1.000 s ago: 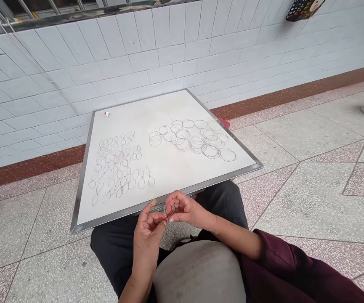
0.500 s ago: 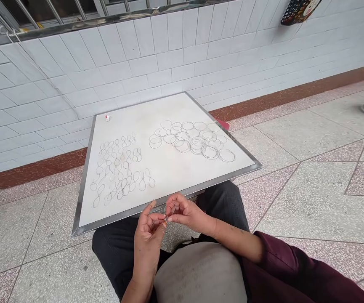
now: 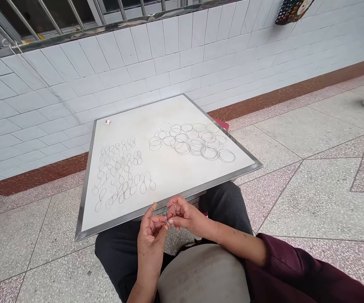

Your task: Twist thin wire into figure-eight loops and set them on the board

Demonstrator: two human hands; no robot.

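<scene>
Two-hand grip [image 3: 166, 223] on wire loop [image 3: 170, 211]

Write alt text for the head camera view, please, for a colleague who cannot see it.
Left hand and right hand pinch a small wire loop above the edge of a metal-framed white board on the person's lap. Wire figure-eights and wire rings lie on it.

On my feed the wearer has a dark maroon sleeve [image 3: 290, 273] at four o'clock, dark faintly checked trousers [image 3: 115, 252] at seven, a stained grey-beige apron [image 3: 203, 273] at six, and what looks like a tan wrap [image 3: 154, 206] on the left thumb.
</scene>
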